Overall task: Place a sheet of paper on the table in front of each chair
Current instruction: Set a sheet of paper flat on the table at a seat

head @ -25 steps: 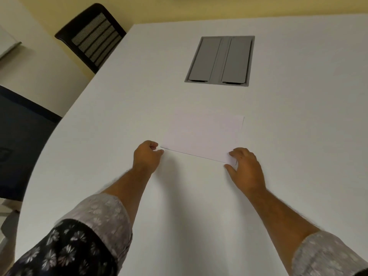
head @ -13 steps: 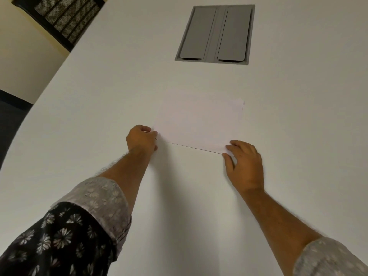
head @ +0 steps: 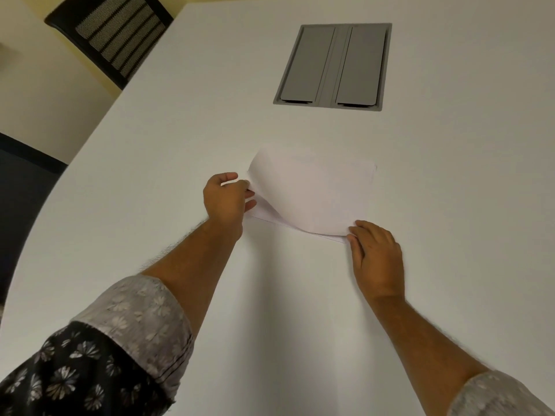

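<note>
Paper (head: 312, 190) is lying on the white table (head: 450, 205), with its top sheet curling up at the left. The left hand (head: 225, 199) is sitting at the stack's 9 o'clock edge, pinching that raised corner between thumb and fingers. The right hand (head: 375, 256) is sitting at the stack's 5 o'clock corner, fingers close together and pressing flat on the near right corner, holding the lower sheets down. A grey hatch (head: 333, 66) is lying at 12 o'clock beyond the stack, and a black chair (head: 114, 37) is standing at 10 o'clock past the table's edge.
</note>
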A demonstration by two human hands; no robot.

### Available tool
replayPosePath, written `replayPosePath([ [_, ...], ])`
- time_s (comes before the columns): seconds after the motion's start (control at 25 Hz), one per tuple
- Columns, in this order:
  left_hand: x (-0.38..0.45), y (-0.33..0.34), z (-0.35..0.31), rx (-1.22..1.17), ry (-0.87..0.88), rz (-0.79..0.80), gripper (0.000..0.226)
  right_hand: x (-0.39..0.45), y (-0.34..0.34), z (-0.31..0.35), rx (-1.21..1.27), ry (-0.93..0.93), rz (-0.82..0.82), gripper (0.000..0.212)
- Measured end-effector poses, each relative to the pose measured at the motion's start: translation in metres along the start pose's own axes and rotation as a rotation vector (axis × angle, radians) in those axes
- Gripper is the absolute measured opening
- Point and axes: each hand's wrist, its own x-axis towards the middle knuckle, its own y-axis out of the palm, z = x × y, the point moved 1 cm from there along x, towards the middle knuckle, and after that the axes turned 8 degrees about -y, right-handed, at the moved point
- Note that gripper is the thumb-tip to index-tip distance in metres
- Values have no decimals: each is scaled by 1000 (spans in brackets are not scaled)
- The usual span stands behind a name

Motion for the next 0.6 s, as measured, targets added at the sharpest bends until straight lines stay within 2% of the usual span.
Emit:
replayPosePath([
  [0.28,-41,15,-37,-101,8,283,43,2,-1,2,78,44,9,45],
  [0.4,-67,9,-36,-122,-22,329,41,-5,-16,11,204,146,-122,37],
  [0.48,-85,4,-32,-168,-33,414,38,-21,-25,36,461,375,-244,63],
  [0.52,-94,1,-32,-180,-32,460,36,-28,-30,56,659,563,-260,76],
  [0.6,-112,-9,-34,-193,-35,503,35,-45,-36,90,1183,1073,-184,84],
])
